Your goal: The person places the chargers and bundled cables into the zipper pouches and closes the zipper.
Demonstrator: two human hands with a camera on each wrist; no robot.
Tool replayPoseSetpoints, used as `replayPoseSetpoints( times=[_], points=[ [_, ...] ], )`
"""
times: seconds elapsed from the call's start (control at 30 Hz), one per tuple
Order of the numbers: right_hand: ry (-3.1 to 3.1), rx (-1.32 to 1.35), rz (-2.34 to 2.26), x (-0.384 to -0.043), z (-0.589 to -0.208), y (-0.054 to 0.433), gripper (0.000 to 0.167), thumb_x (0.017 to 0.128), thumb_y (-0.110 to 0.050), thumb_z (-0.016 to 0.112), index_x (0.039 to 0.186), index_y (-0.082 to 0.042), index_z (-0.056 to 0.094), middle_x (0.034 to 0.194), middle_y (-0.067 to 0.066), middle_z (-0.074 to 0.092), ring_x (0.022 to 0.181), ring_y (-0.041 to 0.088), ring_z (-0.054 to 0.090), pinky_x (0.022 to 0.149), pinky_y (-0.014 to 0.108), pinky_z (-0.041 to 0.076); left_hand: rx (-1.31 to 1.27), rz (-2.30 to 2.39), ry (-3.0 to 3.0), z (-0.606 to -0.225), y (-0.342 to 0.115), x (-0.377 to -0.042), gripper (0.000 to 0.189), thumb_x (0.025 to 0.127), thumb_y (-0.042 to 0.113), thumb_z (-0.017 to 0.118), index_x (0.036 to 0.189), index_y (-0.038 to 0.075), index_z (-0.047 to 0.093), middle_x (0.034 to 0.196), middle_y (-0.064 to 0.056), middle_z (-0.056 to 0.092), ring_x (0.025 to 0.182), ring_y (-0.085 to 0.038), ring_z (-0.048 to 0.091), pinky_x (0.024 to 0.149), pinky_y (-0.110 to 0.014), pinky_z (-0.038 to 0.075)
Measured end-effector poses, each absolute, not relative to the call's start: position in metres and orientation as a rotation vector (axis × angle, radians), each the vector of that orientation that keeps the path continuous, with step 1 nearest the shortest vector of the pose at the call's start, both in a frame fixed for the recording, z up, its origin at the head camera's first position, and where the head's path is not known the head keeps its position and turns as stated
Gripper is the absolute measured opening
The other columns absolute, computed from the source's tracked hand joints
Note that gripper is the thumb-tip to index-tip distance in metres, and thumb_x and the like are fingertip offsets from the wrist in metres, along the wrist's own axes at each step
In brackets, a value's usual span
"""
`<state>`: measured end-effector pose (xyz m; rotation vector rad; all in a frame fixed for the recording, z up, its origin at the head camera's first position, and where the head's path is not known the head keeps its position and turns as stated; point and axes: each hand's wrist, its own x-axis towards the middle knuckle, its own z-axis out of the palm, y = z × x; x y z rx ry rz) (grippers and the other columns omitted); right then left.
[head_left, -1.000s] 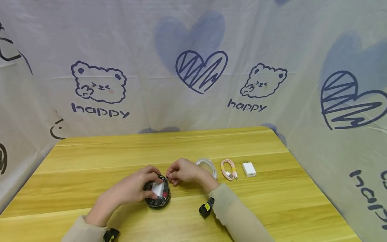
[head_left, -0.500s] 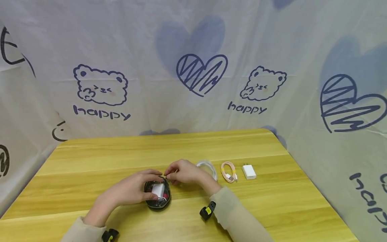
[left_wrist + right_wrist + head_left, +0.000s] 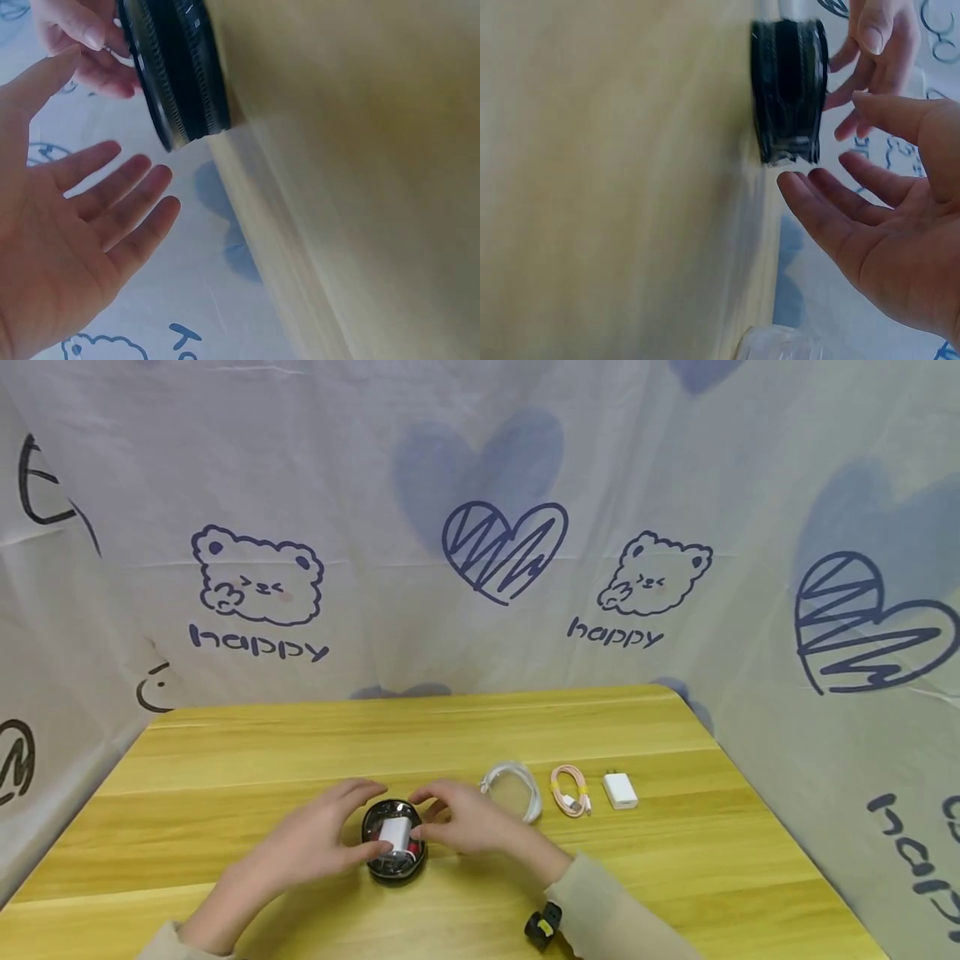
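A small round black zip case [image 3: 396,876] with a see-through top lies on the table in the head view. A white charger [image 3: 394,832] and something red [image 3: 413,847] show through the top. My left hand [image 3: 318,837] is at the case's left side, fingers spread, thumb tip over its near edge. From the right, my right hand [image 3: 471,820] reaches to the case with relaxed fingers and the thumb at its rim. In the left wrist view, the zip teeth show along the case's side [image 3: 180,75], and the left palm [image 3: 67,240] faces it. The right fingers [image 3: 817,210] lie below the case in the right wrist view.
Right of the hands lie a coiled white cable [image 3: 534,797], a pink cable [image 3: 557,789] bound with yellow ties, and another white charger [image 3: 621,791]. The wooden table [image 3: 675,877] meets a printed cloth [image 3: 375,527] at its back and sides.
The right hand has left the case's far edge, where its fingertips were together, and come to the right side with fingers parted. The left hand has drawn back leftward. The case stays put.
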<state>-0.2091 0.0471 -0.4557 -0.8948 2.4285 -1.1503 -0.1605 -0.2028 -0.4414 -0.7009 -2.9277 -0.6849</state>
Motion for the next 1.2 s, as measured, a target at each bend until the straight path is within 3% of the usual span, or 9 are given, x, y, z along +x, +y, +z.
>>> replayPoseSetpoints(
  times=[0.2, 0.33, 0.77, 1.03, 1.2],
  points=[
    [2.487, -1.005, -0.975, -0.199, -0.459, 0.045, 0.075, 0.088, -0.03, 0.085, 0.149, -0.005, 0.051, 0.145, 0.01, 0.058, 0.123, 0.018, 0.062, 0.104, 0.026, 0.05, -0.686, -0.702, -2.972, -0.447, -0.209, -0.15, 0.09, 0.08, 0.063, 0.082, 0.145, 0.006, 0.057, 0.14, -0.012, 0.058, 0.12, -0.036, 0.063, 0.091, -0.058, 0.058],
    [2.515, -1.037, -0.914, -0.195, -0.458, 0.043, 0.084, 0.083, -0.03, 0.089, 0.151, -0.001, 0.048, 0.147, 0.012, 0.057, 0.127, 0.017, 0.059, 0.111, 0.027, 0.045, -0.667, -0.764, -3.034, -0.447, -0.21, -0.146, 0.094, 0.078, 0.066, 0.082, 0.144, 0.003, 0.057, 0.135, -0.009, 0.059, 0.117, -0.033, 0.064, 0.092, -0.055, 0.058],
    [2.562, -1.041, -0.873, -0.198, -0.461, 0.033, 0.083, 0.084, -0.035, 0.088, 0.151, -0.002, 0.051, 0.143, 0.012, 0.06, 0.129, 0.017, 0.057, 0.112, 0.029, 0.044, -0.591, -0.83, -3.06, -0.45, -0.206, -0.152, 0.079, 0.088, 0.05, 0.081, 0.142, -0.003, 0.058, 0.129, -0.008, 0.058, 0.112, -0.024, 0.065, 0.088, -0.046, 0.059],
    [2.528, -0.987, -1.001, -0.224, -0.464, 0.019, 0.07, 0.084, -0.027, 0.089, 0.143, -0.005, 0.058, 0.126, 0.004, 0.068, 0.112, 0.008, 0.061, 0.1, 0.024, 0.049, -0.652, -1.029, -3.029, -0.453, -0.213, -0.182, 0.082, 0.09, 0.035, 0.083, 0.145, -0.014, 0.047, 0.134, -0.023, 0.054, 0.108, -0.027, 0.064, 0.082, -0.037, 0.06],
    [2.543, -0.881, -1.059, -0.248, -0.468, 0.008, 0.074, 0.085, -0.024, 0.089, 0.147, -0.002, 0.055, 0.126, 0.008, 0.069, 0.107, 0.01, 0.063, 0.095, 0.024, 0.051, -0.651, -1.096, -2.986, -0.457, -0.217, -0.205, 0.077, 0.093, 0.024, 0.081, 0.145, -0.017, 0.044, 0.136, -0.031, 0.053, 0.108, -0.032, 0.065, 0.083, -0.037, 0.061]
  ],
)
